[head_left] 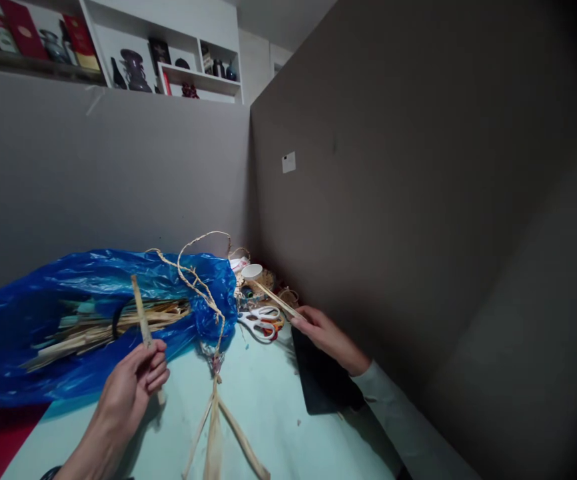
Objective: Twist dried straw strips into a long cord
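My left hand (133, 380) is closed round a dry, straw-coloured leaf strip (141, 308), which stands up nearly vertical from the fingers. My right hand (326, 333) pinches the near end of a thinner pale strip (274, 297), pointing toward the back left. Between the hands lies a plaited cord (221, 333) of the same fibre. Its near end splits into several loose strands (213, 433) that reach toward me, and its far end loops over a blue plastic bag (68, 273). More dry strips (103, 327) lie on the bag, left of the cord.
White-handled scissors (258, 323) lie on the pale table (258, 400). Behind them stand a white round lid or cup (252, 271) and small clutter. A black flat tablet-like object (318, 377) lies under my right hand. Grey partitions (393, 200) enclose the back and right.
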The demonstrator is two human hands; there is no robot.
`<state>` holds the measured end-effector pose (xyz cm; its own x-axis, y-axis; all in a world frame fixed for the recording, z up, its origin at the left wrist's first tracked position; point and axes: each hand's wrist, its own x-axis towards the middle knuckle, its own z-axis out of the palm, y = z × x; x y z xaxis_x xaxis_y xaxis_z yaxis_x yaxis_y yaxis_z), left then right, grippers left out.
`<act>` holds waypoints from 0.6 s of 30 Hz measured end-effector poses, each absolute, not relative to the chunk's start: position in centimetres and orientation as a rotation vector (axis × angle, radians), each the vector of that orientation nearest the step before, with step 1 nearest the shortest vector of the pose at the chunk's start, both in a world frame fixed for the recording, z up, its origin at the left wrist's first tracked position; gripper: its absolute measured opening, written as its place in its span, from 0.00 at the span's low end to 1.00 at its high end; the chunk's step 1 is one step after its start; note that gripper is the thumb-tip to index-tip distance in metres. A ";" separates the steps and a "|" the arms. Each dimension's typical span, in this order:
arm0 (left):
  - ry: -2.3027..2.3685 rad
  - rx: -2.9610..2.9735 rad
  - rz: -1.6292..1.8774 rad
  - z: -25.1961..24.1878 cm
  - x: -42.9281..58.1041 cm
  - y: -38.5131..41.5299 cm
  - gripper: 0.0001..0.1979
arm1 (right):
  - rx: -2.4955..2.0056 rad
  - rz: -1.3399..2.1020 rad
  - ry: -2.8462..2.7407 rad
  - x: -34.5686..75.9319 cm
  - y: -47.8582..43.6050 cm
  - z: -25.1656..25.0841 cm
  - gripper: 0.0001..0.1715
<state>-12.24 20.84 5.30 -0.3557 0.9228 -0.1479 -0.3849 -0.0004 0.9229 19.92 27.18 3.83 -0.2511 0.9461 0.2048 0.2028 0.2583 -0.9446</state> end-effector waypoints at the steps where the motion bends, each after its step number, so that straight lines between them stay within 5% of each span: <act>1: 1.169 0.659 1.566 5.3 -11.9 20.6 0.06 | -1.146 0.892 -1.724 20.1 27.3 3.2 0.12; 8: 1.039 0.675 1.373 5.3 -8.3 17.9 0.11 | -1.428 0.139 -1.942 19.2 25.3 4.9 0.12; 14: 0.919 0.706 0.887 1.9 -1.2 12.8 0.16 | -0.586 1.587 -1.691 12.1 21.2 6.7 0.23; 18: 1.004 1.052 0.704 1.1 -0.4 11.0 0.25 | -0.570 1.986 -1.238 10.4 20.7 5.7 0.19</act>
<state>-0.37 10.99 1.11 0.3981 0.8581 -0.3243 -0.0126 0.3586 0.9334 10.37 20.73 5.73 -0.6458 0.7635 0.0036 -0.3398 -0.2831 -0.8969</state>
